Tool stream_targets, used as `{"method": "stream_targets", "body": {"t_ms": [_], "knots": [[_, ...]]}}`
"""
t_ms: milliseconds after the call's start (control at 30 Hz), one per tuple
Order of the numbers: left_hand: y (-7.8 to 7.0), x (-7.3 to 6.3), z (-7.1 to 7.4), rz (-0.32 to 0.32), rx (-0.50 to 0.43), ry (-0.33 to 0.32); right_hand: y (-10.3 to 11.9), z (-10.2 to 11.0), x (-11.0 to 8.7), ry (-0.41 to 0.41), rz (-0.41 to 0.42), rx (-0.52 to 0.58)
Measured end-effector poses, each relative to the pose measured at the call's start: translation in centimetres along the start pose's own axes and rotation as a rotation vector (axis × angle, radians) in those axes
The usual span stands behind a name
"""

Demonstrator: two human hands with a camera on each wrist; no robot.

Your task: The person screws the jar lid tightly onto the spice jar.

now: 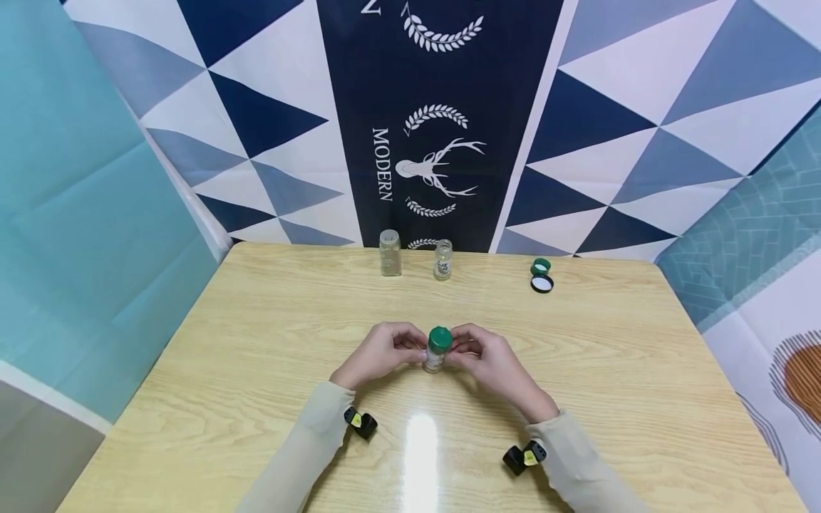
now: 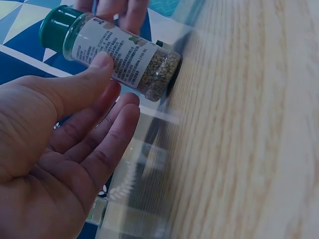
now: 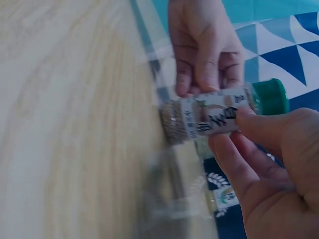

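A clear spice jar (image 1: pixel 435 360) with a green cap (image 1: pixel 440 338) stands near the middle of the table, between the two hands. Small tan seeds show through its lower part in the left wrist view, below a white printed label (image 2: pixel 113 50). My left hand (image 1: pixel 388 349) holds the jar from the left, thumb on the label and the index finger at its side. From the other side my right hand (image 1: pixel 484 354) pinches it between thumb and fingers, just below the cap in the right wrist view.
At the table's back edge stand a clear square glass bottle (image 1: pixel 390 255) and a small uncapped jar (image 1: pixel 443 262) with a label. Farther right lie a green cap (image 1: pixel 541 266) and a black round lid (image 1: pixel 541 283). A patterned cloth (image 1: pixel 282 142) hangs behind the wooden table (image 1: pixel 256 342).
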State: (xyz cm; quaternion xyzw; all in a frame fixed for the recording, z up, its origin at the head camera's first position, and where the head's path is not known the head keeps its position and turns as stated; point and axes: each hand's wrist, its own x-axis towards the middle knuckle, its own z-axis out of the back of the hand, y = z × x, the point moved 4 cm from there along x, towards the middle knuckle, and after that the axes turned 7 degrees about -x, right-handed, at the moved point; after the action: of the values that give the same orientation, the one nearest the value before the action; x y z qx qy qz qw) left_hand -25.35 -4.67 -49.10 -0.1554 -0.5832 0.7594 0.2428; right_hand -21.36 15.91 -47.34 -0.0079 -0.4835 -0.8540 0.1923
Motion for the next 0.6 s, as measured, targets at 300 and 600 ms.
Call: {"method": "stream_targets", "body": {"t_ms": [300,600], "knots": [[-0.1,0.1,0.4,-0.014,0.015,-0.062,-0.7,-1.0,0.7,0.003,-0.061,-0.011],[-0.1,-0.7,1.4,-0.046,0.062,-0.103,-0.1,-1.7,1.8,0.013,-0.041,-0.043]]}}
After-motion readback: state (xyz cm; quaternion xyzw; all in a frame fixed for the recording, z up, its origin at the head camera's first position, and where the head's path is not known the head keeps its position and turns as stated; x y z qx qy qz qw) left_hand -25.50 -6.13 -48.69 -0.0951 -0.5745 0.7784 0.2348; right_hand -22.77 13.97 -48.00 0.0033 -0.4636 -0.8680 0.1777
